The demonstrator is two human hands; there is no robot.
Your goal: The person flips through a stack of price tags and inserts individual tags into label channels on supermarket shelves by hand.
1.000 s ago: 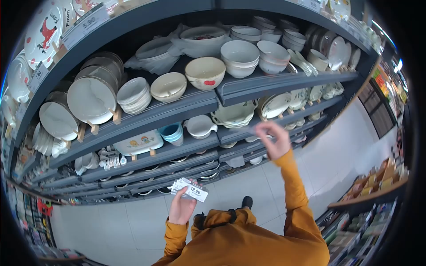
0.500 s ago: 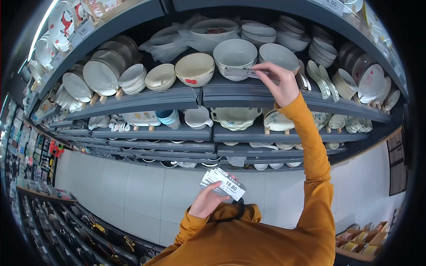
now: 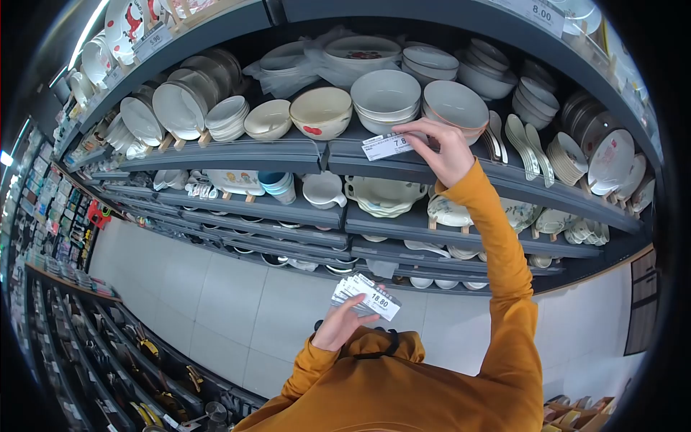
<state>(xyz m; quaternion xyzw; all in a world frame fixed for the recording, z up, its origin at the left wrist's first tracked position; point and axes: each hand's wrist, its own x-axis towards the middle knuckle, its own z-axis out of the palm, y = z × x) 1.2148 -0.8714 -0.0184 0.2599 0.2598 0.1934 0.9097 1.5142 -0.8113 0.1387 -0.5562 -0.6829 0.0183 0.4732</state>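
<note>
My right hand [image 3: 445,151] pinches a white price tag [image 3: 385,146] by its right end, level with the shelf's front edge [image 3: 403,164]. The tag faces me and shows a figure starting with 7.8, partly covered by my fingers. Just behind it stand stacked white bowls [image 3: 386,92] and a white bowl with an orange rim [image 3: 456,105]. Lower down, in front of my body, my left hand [image 3: 341,325] grips a fanned stack of price tags [image 3: 366,297]. The top one reads 18.80.
A cream bowl with a red motif [image 3: 321,114], upright plates [image 3: 179,111] and green-white spoons [image 3: 524,144] fill the same shelf. Lower shelves carry cups [image 3: 278,187] and dishes. A tool rack [image 3: 108,345] stands at lower left. Pale floor tiles [image 3: 237,302] lie between.
My right hand has lowered slightly, and the tag in it has turned from nearly edge-on to facing me, down against the shelf edge. The view has shifted a little; my left hand keeps its stack.
</note>
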